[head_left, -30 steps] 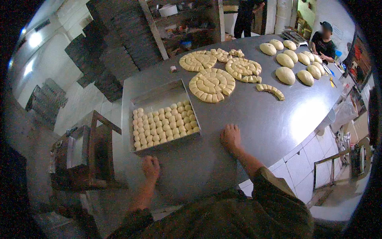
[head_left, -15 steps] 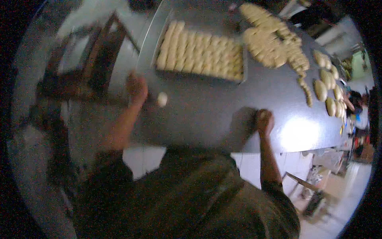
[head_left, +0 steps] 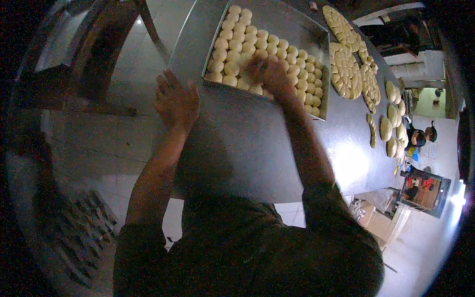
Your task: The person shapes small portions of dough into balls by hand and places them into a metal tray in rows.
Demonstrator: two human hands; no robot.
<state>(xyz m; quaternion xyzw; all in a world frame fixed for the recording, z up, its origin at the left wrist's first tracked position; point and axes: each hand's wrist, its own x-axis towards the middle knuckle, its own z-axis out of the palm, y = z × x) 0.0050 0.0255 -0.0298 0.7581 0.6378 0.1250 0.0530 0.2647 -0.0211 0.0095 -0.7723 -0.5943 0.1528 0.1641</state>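
A metal tray (head_left: 277, 11) holds rows of round, pale dough balls (head_left: 220, 55). My right hand (head_left: 267, 73) is over the middle rows of the tray and hides several balls. Motion smears its fingers, so whether they grip anything cannot be told. Near the table's left edge, my left hand (head_left: 177, 104) is palm down with its fingers spread, to the left of the tray. Any dough under that palm would be hidden.
On the steel table (head_left: 237, 143), large scored dough rounds (head_left: 345, 72) lie right of the tray. A narrow dough strip (head_left: 371, 130) and several smooth dough lumps (head_left: 391, 116) sit farther right. Wooden framework (head_left: 99, 64) stands left of the table, and another person (head_left: 418, 137) is at the far right.
My right hand has gone from the table's front right up and left over the tray. My left hand remains near the left edge, fingers now spread; the single loose dough ball beside it no longer shows.
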